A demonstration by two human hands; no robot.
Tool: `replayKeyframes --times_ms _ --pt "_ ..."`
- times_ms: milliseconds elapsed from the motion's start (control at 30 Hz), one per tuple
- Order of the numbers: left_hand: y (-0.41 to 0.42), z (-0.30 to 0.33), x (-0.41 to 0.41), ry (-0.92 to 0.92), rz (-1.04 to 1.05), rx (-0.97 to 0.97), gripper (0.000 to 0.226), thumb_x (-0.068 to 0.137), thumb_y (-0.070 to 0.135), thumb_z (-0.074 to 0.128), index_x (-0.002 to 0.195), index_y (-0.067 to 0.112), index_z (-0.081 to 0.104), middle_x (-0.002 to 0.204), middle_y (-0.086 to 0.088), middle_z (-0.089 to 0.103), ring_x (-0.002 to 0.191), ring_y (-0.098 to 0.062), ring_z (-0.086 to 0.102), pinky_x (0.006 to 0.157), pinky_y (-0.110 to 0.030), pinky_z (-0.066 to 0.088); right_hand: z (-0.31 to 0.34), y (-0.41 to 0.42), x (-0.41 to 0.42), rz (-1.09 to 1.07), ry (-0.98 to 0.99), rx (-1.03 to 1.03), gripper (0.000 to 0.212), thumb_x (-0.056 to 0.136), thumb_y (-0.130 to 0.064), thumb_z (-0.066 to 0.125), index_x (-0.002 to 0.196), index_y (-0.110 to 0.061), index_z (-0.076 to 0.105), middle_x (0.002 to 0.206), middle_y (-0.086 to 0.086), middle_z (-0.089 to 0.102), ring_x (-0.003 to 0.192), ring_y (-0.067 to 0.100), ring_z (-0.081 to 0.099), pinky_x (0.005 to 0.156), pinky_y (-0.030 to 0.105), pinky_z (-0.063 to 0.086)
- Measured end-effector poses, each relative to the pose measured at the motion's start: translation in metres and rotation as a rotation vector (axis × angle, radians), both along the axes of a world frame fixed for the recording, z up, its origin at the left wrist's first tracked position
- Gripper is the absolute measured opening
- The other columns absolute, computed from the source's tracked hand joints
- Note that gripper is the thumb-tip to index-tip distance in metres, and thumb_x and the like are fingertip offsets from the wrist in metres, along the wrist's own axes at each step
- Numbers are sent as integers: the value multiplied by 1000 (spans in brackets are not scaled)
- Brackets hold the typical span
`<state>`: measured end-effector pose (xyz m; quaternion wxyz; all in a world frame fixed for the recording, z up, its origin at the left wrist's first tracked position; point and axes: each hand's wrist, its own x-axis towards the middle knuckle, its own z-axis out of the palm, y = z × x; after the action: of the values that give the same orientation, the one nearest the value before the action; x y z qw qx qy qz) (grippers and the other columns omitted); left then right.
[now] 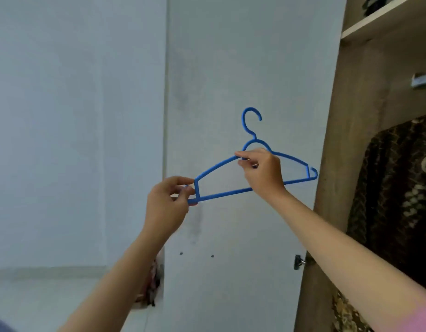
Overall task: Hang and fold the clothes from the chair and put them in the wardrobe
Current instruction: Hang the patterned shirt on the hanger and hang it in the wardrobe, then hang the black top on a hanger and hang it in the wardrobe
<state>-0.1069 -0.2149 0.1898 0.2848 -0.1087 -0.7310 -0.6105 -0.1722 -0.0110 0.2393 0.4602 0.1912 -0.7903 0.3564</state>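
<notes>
Two hands hold one bare blue plastic hanger (233, 190): the left hand (167, 207) pinches its lower end at 8 o'clock, the right hand (262, 173) clasps the neck, and its long axis rises toward 2 o'clock, hook uppermost, nearer the open wardrobe (365, 140).

Pale blue-grey wall (63, 116) on left, white door (231, 68) mid, wood-grain shelf (384, 22) top right.

pale wall (63, 116) left | two small dark dots (196, 254) low on white panel (231, 68)
</notes>
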Motion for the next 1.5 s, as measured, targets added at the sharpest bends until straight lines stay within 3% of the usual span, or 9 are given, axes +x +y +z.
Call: replayKeyframes --times_ms 133,433,600,733,900,1067,1233,1333,1500 --pt "-77 -21 43 -51 44 -7 18 91 6 58 89 21 68 90 -7 72 71 -15 73 64 -35 60 -24 -72 21 132 -83 -4 25 85 -1 63 106 -12 73 96 8 67 80 17 64 71 6 45" --pt "-268 -52 159 -124 178 -41 27 96 9 48 108 30 60 91 -2 73 75 -16 73 72 -31 58 -81 -299 81 491 -158 38 24 85 -4 67 108 -11 72 94 4 66 77 15 66 71 11 50" --pt "-384 -73 237 -168 358 29 32 100 8 39 112 27 61 87 -3 72 77 -22 73 71 -33 59 -116 -449 130 737 -169 58 28 84 -7 69 112 -8 69 95 1 64 79 12 64 72 9 51" --pt "-450 -87 287 -171 498 15 31 100 7 38 116 22 59 94 -8 70 81 -23 72 69 -26 59 -137 -537 164 894 -185 44 29 84 -8 69 113 -9 68 98 8 66 81 13 64 75 17 55" --pt "-514 -97 330 -167 606 75 32 98 3 40 116 19 60 95 -9 69 80 -23 72 69 -26 59 -150 -609 185 981 -51 118 31 80 -12 71 111 -12 67 94 7 65 81 13 59 72 6 45" --pt "-571 -110 359 -171 739 130 31 98 4 40 118 15 60 86 -5 71 79 -21 72 70 -32 60 -155 -653 166 955 66 99 32 80 -25 68 108 -11 67 93 9 63 83 17 60 76 7 43" --pt "-614 -118 363 -225 784 201 30 98 6 40 109 21 63 81 -2 72 78 -23 73 60 -24 58 -183 -684 125 929 75 305 71 76 -62 60 131 -17 51 116 3 59 99 16 54 88 24 42" --pt "-636 -118 346 -244 788 252 30 98 8 39 106 22 65 83 -6 72 78 -27 72 61 -28 59 -195 -701 89 1004 99 413 85 73 -68 61 138 -17 42 121 4 58 104 17 56 92 30 44" --pt "-667 -117 289 -235 851 275 30 99 7 38 107 19 64 83 -5 71 75 -24 72 62 -31 60 -192 -730 11 1091 153 470 88 72 -73 58 139 -19 39 107 4 57 86 15 57 73 24 54"
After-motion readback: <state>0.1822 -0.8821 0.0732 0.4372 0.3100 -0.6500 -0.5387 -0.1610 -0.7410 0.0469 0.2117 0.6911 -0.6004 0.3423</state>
